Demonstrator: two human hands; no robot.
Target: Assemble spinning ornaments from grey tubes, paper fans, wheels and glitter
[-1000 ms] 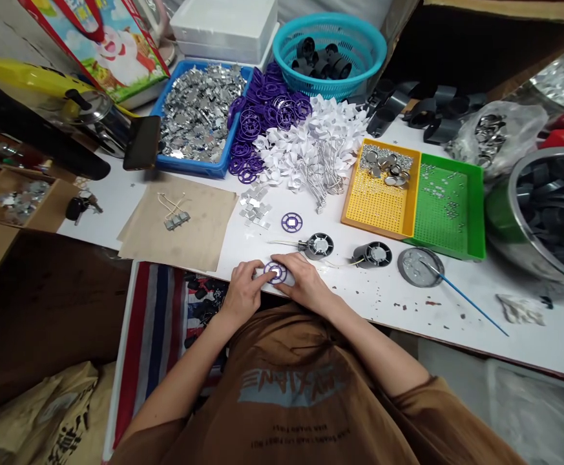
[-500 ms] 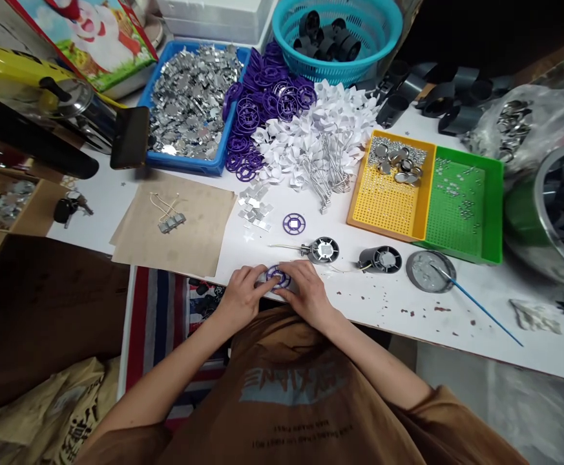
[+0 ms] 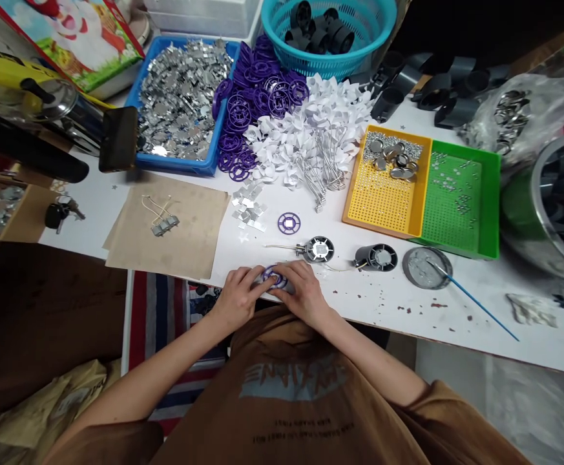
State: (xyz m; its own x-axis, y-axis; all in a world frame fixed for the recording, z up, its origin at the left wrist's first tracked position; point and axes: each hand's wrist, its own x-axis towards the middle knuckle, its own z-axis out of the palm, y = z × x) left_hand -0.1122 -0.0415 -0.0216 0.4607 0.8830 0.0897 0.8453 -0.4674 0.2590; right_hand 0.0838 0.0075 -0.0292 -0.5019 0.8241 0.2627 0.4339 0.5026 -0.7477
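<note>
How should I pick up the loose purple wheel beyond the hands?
The purple wheel lies flat on the table, a silver square at its centre, so likely pinch opposite edges of its outer rim, coming from above on the near side.

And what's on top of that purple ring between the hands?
The left hand has a finger over the middle of the purple ring, and the right hand covers part of its right edge. Whatever lies beneath them is hidden.

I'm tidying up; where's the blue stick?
In the head view's right half, the blue stick slants out of the round dish, near the green tray.
</note>
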